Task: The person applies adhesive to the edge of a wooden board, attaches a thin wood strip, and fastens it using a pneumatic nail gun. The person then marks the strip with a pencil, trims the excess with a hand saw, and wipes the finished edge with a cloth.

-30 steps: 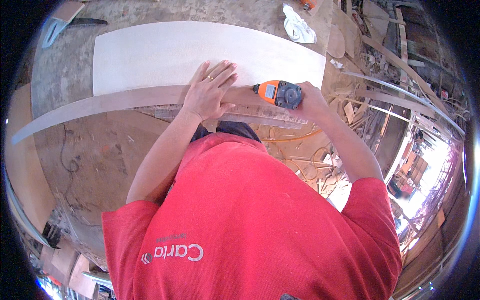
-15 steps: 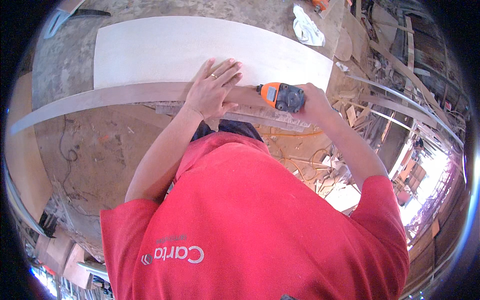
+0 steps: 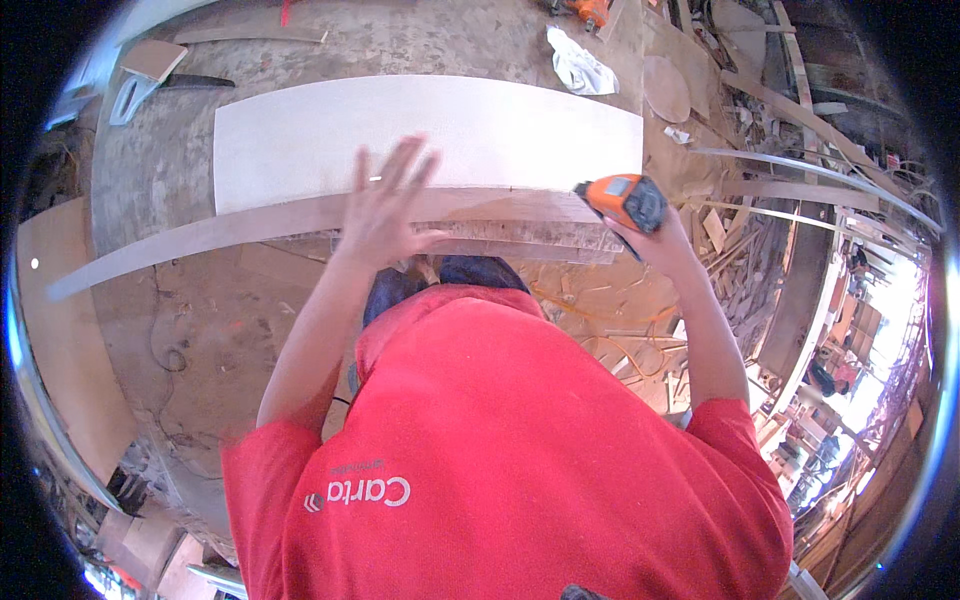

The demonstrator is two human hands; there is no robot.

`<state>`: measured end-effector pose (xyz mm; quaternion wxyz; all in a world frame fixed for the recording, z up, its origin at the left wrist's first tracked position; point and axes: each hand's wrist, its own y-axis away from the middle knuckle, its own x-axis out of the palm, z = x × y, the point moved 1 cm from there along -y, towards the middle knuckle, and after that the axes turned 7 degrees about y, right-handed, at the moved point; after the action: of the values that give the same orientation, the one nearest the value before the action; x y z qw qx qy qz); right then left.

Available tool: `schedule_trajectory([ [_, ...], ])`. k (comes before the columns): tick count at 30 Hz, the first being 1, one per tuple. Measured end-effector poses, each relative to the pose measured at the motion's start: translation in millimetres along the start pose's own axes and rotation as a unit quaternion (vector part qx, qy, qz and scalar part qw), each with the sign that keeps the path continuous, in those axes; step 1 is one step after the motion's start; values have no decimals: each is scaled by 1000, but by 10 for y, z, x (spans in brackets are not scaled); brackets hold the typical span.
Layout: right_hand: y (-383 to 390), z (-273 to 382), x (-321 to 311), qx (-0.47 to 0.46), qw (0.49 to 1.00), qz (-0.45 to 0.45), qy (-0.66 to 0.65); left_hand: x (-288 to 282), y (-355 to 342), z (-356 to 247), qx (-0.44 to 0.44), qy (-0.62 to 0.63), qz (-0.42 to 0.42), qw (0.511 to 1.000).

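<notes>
A pale, curved-edged panel (image 3: 470,130) lies on the worktable in front of me. Along its near edge runs a long, thin wooden strip (image 3: 270,208), which sticks out past the panel at the left. My left hand (image 3: 388,215), blurred by motion, is over the strip and the panel's near edge with its fingers spread and nothing in it. My right hand (image 3: 668,243) is wrapped round the grip of an orange and black nail gun (image 3: 628,200). The nail gun is held at the panel's near right corner, its nose pointing left.
A white cloth (image 3: 580,65) and another orange tool (image 3: 590,12) lie at the table's far right. Wood offcuts (image 3: 155,60) are at the far left. Scrap wood (image 3: 735,225) is heaped on the right. An orange hose (image 3: 610,312) trails over the littered floor.
My left hand, pressed on the panel and strip before, has moved left with its fingers spreading. My right hand has drawn the nail gun away from the strip to the right.
</notes>
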<state>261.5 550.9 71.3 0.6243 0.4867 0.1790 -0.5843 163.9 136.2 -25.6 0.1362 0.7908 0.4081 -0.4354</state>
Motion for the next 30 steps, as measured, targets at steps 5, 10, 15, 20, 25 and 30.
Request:
schedule_trajectory([
  [5,440,-130,-63,105,992,-17,-75,-611,607,759,-79,-93,-49,991],
  [10,328,308,85,63,989,19,-135,-968,839,1124,-99,-114,43,988],
  [15,54,838,383,-50,994,51,-88,-1085,693,1299,-79,-96,79,989],
  [20,-181,1550,758,-99,990,89,-36,-1096,740,1565,-14,-60,72,996],
  [25,-325,2034,938,-76,992,83,63,-1131,762,1637,0,-1,63,998],
  [30,-487,2130,1026,-48,982,144,111,-1110,800,1669,-1,17,49,999],
])
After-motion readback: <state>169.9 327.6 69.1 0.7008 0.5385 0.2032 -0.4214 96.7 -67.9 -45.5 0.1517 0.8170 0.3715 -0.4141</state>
